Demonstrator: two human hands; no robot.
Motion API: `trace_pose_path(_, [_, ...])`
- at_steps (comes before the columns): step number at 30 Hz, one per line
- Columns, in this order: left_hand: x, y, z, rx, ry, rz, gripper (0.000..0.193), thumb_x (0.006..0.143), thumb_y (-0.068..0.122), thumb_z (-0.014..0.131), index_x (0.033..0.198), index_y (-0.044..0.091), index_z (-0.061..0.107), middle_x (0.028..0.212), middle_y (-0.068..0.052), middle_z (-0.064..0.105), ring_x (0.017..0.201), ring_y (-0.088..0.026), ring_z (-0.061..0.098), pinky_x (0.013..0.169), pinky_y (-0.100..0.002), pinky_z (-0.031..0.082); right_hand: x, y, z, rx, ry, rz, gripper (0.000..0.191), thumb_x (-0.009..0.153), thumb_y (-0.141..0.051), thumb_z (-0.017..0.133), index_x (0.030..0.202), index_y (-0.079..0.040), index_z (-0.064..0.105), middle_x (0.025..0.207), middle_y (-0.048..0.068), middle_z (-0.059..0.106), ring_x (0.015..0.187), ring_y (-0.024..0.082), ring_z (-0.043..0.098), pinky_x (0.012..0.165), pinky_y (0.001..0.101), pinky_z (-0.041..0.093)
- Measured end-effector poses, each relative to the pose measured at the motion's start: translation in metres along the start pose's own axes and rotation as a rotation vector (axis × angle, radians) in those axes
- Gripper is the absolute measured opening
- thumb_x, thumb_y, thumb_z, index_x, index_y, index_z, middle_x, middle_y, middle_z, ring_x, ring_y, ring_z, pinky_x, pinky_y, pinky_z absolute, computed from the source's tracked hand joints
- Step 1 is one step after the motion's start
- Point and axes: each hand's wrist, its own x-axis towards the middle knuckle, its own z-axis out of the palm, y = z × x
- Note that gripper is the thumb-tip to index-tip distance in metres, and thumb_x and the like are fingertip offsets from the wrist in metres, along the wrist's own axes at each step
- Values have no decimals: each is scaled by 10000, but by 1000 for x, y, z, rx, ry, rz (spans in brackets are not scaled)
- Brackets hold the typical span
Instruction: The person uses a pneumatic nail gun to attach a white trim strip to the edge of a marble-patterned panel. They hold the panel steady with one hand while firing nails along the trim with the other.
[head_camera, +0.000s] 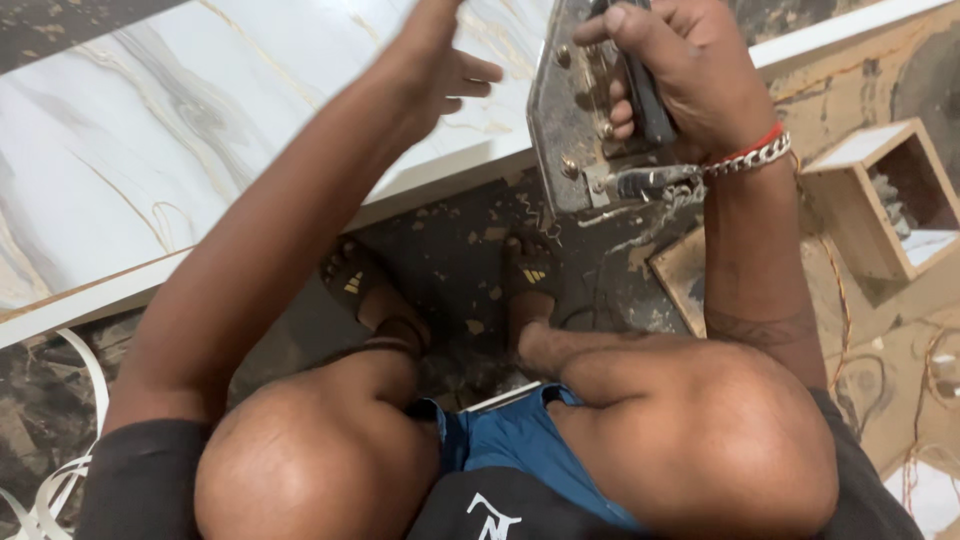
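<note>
The right hand (690, 75) is clamped on the grey metal power tool (585, 130) at the white marble-patterned laminate board (200, 130) edge. The left hand (440, 75) rests open-fingered on the board. Risk: left fingers near the tool could be struck if it slips.

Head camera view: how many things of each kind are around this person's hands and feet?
Metal-plated power tool with black handle, gripped by the right hand: 1
White marble-patterned panel, under the left hand: 1
Open wooden box: 1
Dark sandals: 2
Total: 5
</note>
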Motion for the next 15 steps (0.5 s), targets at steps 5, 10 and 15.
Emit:
trace_pose_path(5, [7, 2, 28, -213, -188, -113, 1105, 898, 741, 367, 1598, -36, 10, 1342, -454, 579, 1278, -536, 568, 1140, -625, 349, -2, 3, -2, 26, 5, 4, 331, 1145, -289, 604, 1225, 12, 716, 721, 14, 627, 587, 75, 630, 541, 239, 567])
trace_pose_path(10, [-1, -2, 9, -65, -11, -71, 1092, 897, 749, 340, 1603, -4, -17, 1446, -450, 368, 1399, -567, 363, 1173, -615, 266, -2, 6, -3, 60, -17, -26, 322, 1164, -285, 601, 1223, 13, 707, 729, 18, 631, 606, 77, 637, 555, 246, 572])
trace_pose_path(15, [-19, -1, 0, 63, 118, -34, 948, 925, 674, 424, 1569, 13, 204, 1484, -322, 425, 1413, -443, 425, 1158, -549, 328, 0, 0, -2, -47, -14, -47, 341, 1154, -297, 589, 1224, 13, 715, 720, 12, 637, 600, 75, 648, 554, 243, 578])
